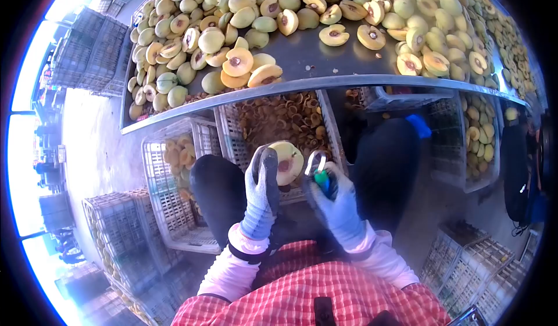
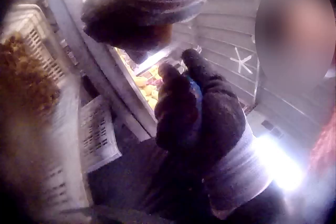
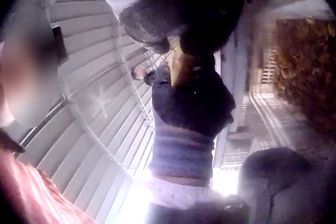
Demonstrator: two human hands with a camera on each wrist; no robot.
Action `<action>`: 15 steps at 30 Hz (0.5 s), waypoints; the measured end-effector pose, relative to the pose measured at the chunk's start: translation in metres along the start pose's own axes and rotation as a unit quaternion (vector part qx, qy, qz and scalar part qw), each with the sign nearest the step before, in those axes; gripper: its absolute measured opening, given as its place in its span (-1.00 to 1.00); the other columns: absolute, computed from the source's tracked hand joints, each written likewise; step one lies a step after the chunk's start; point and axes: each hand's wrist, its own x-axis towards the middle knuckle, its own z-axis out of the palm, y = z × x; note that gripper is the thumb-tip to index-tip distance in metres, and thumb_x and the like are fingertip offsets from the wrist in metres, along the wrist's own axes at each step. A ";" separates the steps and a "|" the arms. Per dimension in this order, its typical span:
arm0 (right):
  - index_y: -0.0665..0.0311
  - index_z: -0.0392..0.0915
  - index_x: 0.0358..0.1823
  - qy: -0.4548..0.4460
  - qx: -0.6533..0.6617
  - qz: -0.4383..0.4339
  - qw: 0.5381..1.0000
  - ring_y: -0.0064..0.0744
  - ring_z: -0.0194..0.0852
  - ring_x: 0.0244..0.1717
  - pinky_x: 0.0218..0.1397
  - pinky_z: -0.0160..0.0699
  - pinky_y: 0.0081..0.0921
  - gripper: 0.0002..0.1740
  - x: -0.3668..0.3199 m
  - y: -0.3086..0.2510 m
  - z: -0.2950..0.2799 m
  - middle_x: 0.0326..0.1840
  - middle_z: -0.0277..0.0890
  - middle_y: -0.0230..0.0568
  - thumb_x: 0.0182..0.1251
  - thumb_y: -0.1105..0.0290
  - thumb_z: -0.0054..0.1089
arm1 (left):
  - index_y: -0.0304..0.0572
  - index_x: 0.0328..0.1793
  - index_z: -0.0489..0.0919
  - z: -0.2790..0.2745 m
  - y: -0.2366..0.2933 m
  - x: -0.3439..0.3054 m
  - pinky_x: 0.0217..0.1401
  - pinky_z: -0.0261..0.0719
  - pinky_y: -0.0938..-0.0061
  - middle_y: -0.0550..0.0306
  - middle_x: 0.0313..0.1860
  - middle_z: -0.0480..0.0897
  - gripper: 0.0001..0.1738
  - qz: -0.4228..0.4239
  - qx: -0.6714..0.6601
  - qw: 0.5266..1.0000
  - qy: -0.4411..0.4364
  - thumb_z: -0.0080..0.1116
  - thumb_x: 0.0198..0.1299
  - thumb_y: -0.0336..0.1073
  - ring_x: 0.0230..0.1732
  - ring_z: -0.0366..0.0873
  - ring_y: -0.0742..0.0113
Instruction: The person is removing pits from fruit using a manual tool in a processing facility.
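Note:
In the head view my gloved left hand (image 1: pixel 260 192) holds a halved yellow fruit (image 1: pixel 287 164), its cut face with a brown centre turned up. Just right of the fruit, my gloved right hand (image 1: pixel 340 203) grips a tool with a green and blue handle (image 1: pixel 322 180) and a curved metal loop (image 1: pixel 315 161); a small gap separates loop and fruit. The left wrist view shows the right hand (image 2: pixel 197 113) curled round the handle, the left hand (image 2: pixel 142 16) above it. In the right wrist view, the fruit (image 3: pixel 182 67) is partly hidden between the dark gloves.
A metal table (image 1: pixel 302 56) heaped with halved fruits (image 1: pixel 238 62) spans the far side, its raised rim (image 1: pixel 325 82) facing me. Below stands a crate of brown scraps (image 1: pixel 279 117) between my knees. Fruit crates stand left (image 1: pixel 174 210) and right (image 1: pixel 491 151); others are stacked lower left (image 1: pixel 119 233).

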 end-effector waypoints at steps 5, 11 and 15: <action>0.30 0.42 -0.19 -0.019 -0.118 -0.058 0.991 0.02 0.54 -0.41 -0.36 0.45 -0.26 -0.80 -0.001 0.001 0.007 -0.45 0.46 0.02 0.35 0.30 0.13 | -0.33 0.11 0.51 0.005 -0.009 -0.002 0.05 0.52 0.51 0.08 -0.06 0.61 -0.56 0.015 -0.034 0.999 -0.032 -0.02 0.40 -0.07 -0.08 0.54 0.39; 0.32 0.39 -0.16 0.009 -0.145 -0.092 0.985 0.15 0.51 -0.35 -0.33 0.44 -0.18 -0.80 -0.005 0.010 0.014 -0.43 0.46 0.11 0.35 0.33 0.07 | -0.34 0.11 0.50 0.017 -0.015 -0.004 0.08 0.50 0.48 0.05 -0.01 0.58 -0.57 0.100 0.019 0.994 0.030 0.01 0.38 -0.08 -0.04 0.54 0.33; 0.36 0.40 -0.09 -0.024 -0.074 -0.065 0.995 0.16 0.51 -0.36 -0.32 0.44 -0.18 -0.76 -0.003 0.002 0.011 -0.38 0.48 0.14 0.36 0.33 0.05 | -0.32 0.05 0.52 0.016 -0.012 -0.005 0.01 0.51 0.50 0.07 -0.11 0.60 -0.62 0.071 0.029 0.997 0.032 0.07 0.36 -0.12 -0.11 0.53 0.40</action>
